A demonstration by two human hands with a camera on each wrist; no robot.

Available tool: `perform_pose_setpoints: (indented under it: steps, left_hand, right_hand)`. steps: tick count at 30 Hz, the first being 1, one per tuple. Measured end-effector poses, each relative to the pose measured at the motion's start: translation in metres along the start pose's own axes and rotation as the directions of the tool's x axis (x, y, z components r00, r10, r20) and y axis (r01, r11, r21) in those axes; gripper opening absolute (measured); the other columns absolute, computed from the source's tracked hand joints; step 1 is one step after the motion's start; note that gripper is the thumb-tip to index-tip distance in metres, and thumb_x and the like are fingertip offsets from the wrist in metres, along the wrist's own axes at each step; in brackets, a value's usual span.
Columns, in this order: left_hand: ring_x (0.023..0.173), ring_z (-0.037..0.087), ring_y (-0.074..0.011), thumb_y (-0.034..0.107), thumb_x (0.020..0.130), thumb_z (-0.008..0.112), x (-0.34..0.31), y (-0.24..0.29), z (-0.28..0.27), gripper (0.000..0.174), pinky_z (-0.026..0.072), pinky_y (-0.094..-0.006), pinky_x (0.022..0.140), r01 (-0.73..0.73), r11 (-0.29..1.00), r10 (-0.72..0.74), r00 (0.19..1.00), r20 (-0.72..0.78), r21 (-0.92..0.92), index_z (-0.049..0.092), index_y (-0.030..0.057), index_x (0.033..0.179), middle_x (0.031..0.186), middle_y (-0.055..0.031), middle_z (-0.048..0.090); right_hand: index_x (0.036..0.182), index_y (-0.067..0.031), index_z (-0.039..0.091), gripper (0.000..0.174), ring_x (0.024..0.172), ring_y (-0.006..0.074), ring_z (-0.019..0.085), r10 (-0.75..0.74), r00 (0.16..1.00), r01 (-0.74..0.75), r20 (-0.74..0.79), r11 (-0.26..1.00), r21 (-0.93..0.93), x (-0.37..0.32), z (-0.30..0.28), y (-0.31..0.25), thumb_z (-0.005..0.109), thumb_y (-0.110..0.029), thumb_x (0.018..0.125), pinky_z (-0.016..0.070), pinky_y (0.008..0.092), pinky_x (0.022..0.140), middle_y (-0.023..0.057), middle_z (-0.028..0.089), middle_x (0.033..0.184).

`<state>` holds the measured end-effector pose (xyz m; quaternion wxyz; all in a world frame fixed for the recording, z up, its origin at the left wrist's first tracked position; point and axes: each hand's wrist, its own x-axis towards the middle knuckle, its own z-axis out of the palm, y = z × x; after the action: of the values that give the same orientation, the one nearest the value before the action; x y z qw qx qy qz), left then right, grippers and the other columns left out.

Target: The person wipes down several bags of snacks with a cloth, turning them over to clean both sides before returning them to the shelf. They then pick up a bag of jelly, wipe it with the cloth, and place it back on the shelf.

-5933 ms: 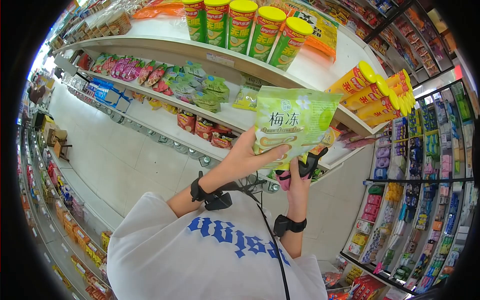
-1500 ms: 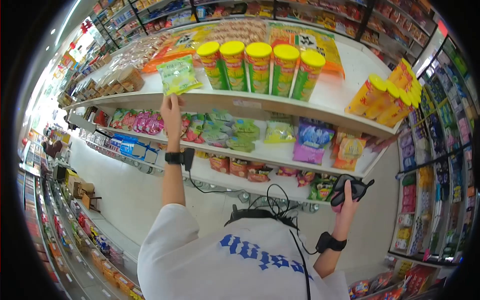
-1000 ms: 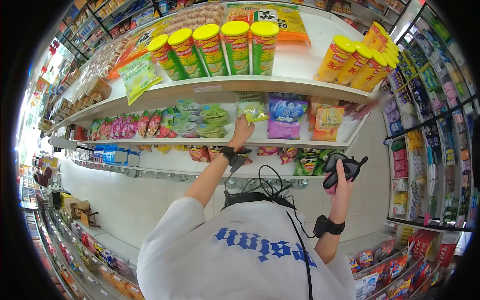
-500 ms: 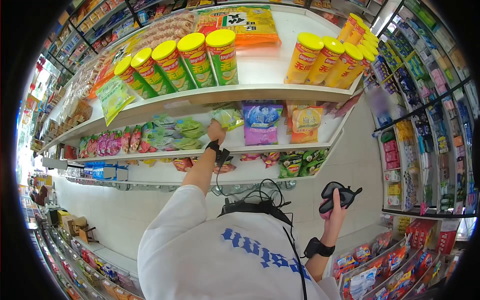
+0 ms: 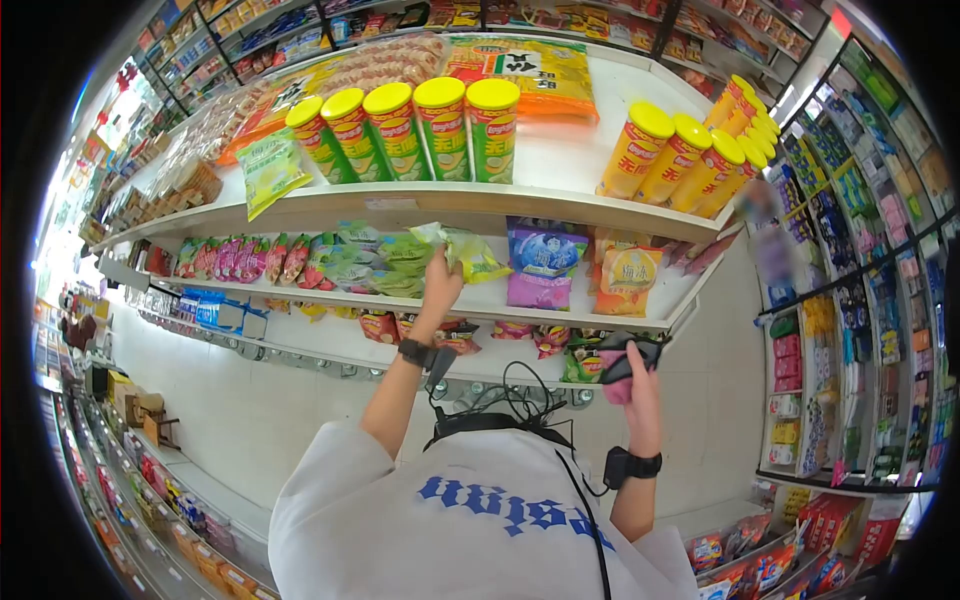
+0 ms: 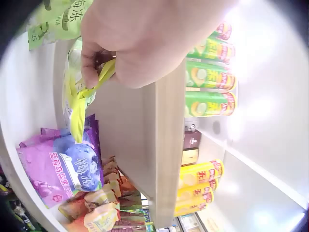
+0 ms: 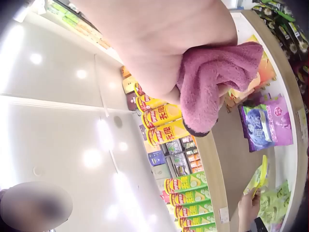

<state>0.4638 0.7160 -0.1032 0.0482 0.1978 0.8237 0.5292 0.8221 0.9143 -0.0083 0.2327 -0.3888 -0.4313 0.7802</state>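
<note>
My left hand point(image 5: 440, 285) reaches into the middle shelf in the head view and pinches a yellow-green snack bag point(image 6: 78, 113) by its yellow edge. Part of the bag is hidden behind the fingers in the left wrist view. Green plum-jelly bags point(image 5: 400, 262) lie just left of that hand, and a blue-and-purple bag point(image 5: 545, 262) stands to its right. Lower right, my right hand point(image 5: 640, 395) grips a fluffy pink cloth point(image 7: 212, 79) with a black part point(image 5: 650, 352). A light green bag point(image 5: 270, 172) leans on the upper shelf, away from both hands.
Green chip cans point(image 5: 440, 130) with yellow lids line the upper shelf, and yellow cans point(image 5: 675, 160) stand at its right. Orange bags point(image 5: 625, 280) are on the middle shelf. Red bags point(image 5: 380, 325) sit below. A cable point(image 5: 520, 385) loops before the shirt.
Both hands first held the light green bag; the left hand set it on the upper shelf and let go. It then moved down to the middle shelf and took hold of the yellow-green bag.
</note>
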Motion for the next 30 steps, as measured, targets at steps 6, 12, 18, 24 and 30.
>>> perform_pose_setpoints:
  steps: [6,12,18,24,30]
  left_hand:
    - [0.087,0.064,-0.0166,0.013,0.094,0.064,-0.063,0.063,-0.040,0.056,0.0543,-0.0302,0.069,-0.316,0.949,0.310,0.942,0.132,0.024,0.043,-0.0088,0.141,0.122,-0.0193,0.061]
    - [0.098,0.057,-0.0157,0.014,0.095,0.065,-0.121,0.161,-0.076,0.057,0.0500,-0.0298,0.087,-0.035,0.964,0.135,0.919,0.370,-0.264,0.042,-0.0050,0.143,0.122,-0.0165,0.060]
    - [0.118,0.055,-0.0163,0.017,0.095,0.068,-0.128,0.176,-0.105,0.069,0.0482,-0.0293,0.097,0.197,0.869,0.098,0.832,0.546,-0.455,0.033,0.0001,0.152,0.142,-0.0133,0.049]
    - [0.125,0.054,-0.0218,0.036,0.098,0.061,-0.116,0.150,-0.091,0.069,0.0460,-0.0341,0.103,0.610,0.306,0.102,0.742,0.662,-0.731,0.034,-0.0020,0.149,0.145,-0.0174,0.048]
    - [0.105,0.066,-0.0168,0.021,0.092,0.072,-0.119,0.205,-0.088,0.048,0.0546,-0.0316,0.087,0.474,0.531,-0.122,0.863,0.491,-0.702,0.053,-0.0033,0.130,0.122,-0.0118,0.065]
  right_hand:
    - [0.126,-0.0059,0.058,0.045,0.101,0.0159,0.066,0.171,0.933,-0.189,0.316,0.982,0.025,0.044,0.055,0.024,0.060,-0.042,0.099,0.0533,0.0313,0.085,0.0067,0.067,0.115]
    - [0.127,-0.0041,0.055,0.048,0.088,0.0250,0.069,0.390,0.722,-0.495,0.572,0.868,0.032,0.021,0.115,0.016,0.060,-0.042,0.099,0.0575,0.0383,0.069,0.0136,0.067,0.114]
    - [0.120,-0.0017,0.056,0.036,0.065,0.0171,0.066,0.145,0.879,-0.142,0.454,0.989,-0.041,-0.016,0.124,-0.008,0.068,-0.026,0.096,0.0548,0.0311,0.052,0.0113,0.070,0.096]
    - [0.129,0.0001,0.055,0.042,0.094,0.0109,0.065,-0.045,0.847,0.182,0.529,0.961,-0.209,-0.016,0.100,-0.007,0.070,-0.015,0.094,0.0530,0.0281,0.082,0.0044,0.069,0.108]
    - [0.111,0.0018,0.063,0.041,0.075,0.0062,0.059,-0.031,0.903,0.206,0.428,0.906,-0.369,-0.032,0.112,-0.018,0.080,-0.026,0.086,0.0468,0.0219,0.064,0.0022,0.068,0.092]
